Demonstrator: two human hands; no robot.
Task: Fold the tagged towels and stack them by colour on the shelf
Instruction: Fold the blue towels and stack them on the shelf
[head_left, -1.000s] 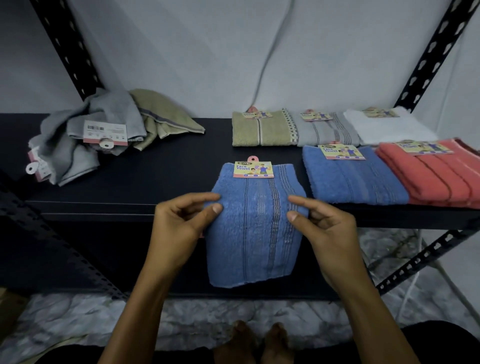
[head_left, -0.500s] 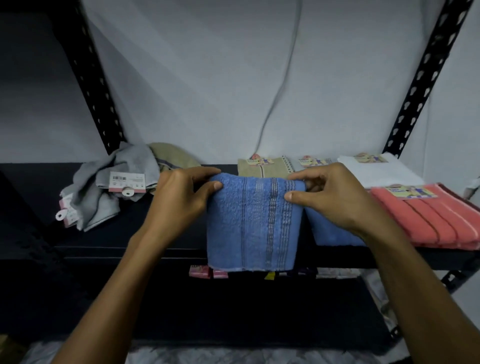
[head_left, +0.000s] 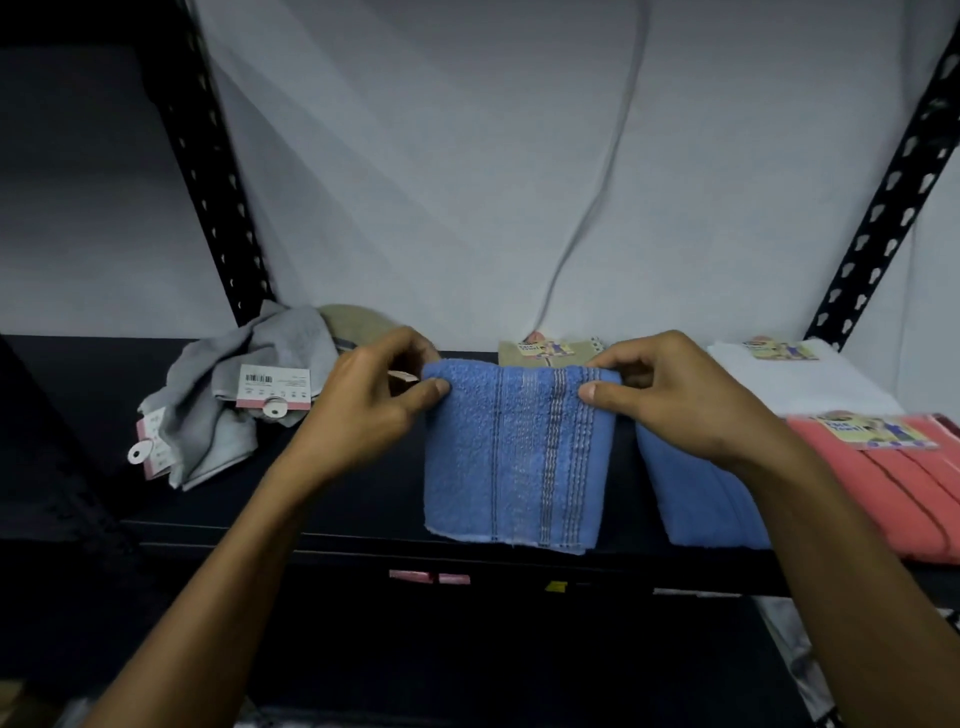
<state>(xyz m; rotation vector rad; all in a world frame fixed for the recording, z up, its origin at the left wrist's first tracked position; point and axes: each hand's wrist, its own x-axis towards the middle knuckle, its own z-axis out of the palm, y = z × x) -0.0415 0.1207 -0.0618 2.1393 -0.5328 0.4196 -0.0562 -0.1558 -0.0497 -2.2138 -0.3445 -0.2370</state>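
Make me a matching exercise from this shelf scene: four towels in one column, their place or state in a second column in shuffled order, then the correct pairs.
Things:
1. striped blue towel
2. coral towel
3. grey towels
4. white towel

Place or state:
A. crumpled, unfolded heap at the left of the shelf
B. folded, at the back right
C. pinched at its top corners by the left hand and right hand
D. folded, at the front right, label on top

Pairs: 1-C, 2-D, 3-A, 4-B
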